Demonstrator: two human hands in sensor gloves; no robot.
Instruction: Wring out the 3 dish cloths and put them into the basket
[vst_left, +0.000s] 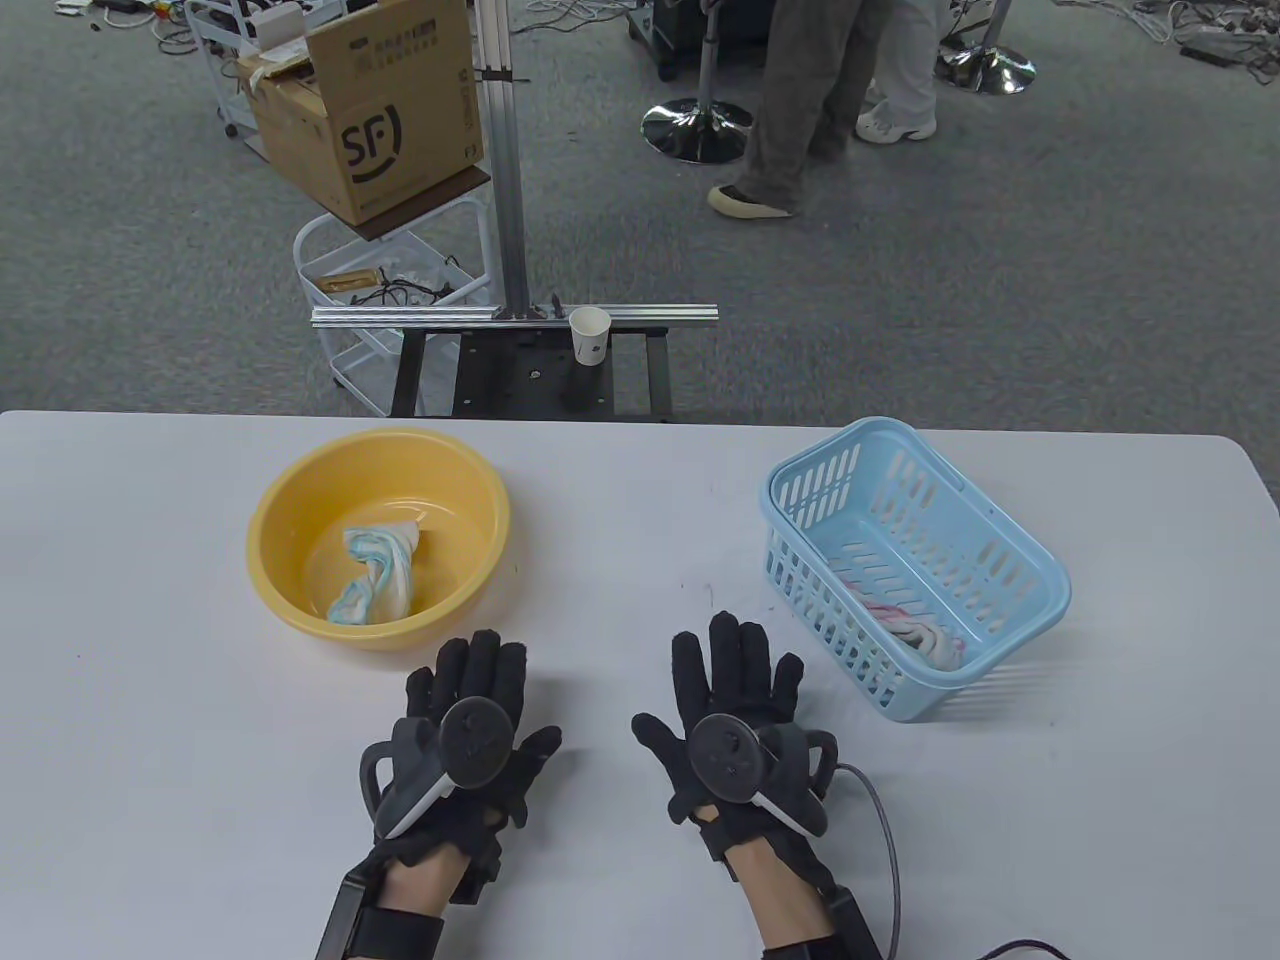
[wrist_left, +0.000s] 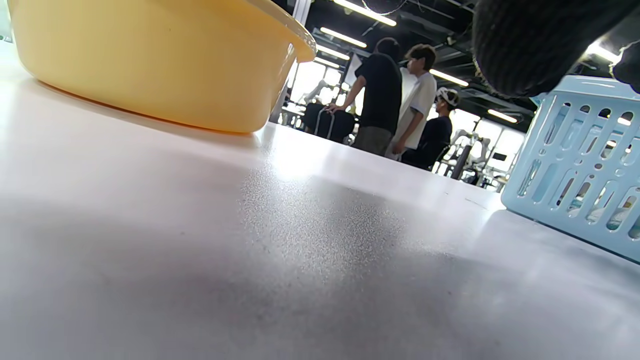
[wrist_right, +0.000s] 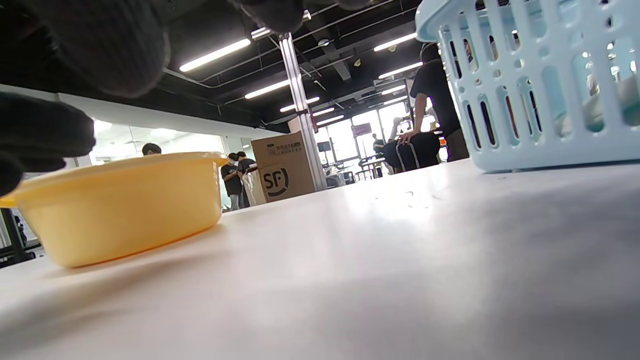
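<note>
Two black-gloved hands lie flat on the white table (vst_left: 150, 700), palms down, fingers straight and spread, gripping nothing: the left hand (vst_left: 478, 725) just short of the round yellow plastic basin (vst_left: 290, 500), the right hand (vst_left: 728, 700) just left of the pale blue slotted plastic basket (vst_left: 1010, 545). We see one twisted dish cloth (vst_left: 378, 573), white with pale blue edging, lying in the basin; its long axis runs diagonally, from the near left of the bowl toward the far right, where the cloth fans out wider. In the basket, which sits askew with its long side angled toward the far left, a crumpled white cloth with pink stripes (vst_left: 925, 632) rests in the near corner; how many cloths are bundled there we cannot tell. The basin is smooth and glossy, the basket walls ribbed with vertical slots. Beyond the table's far edge a white paper cup (vst_left: 590, 335) stands on an aluminium rail (vst_left: 420, 316), and a brown cardboard box (vst_left: 370, 110) sits on a white wire cart (vst_left: 330, 250).
</note>
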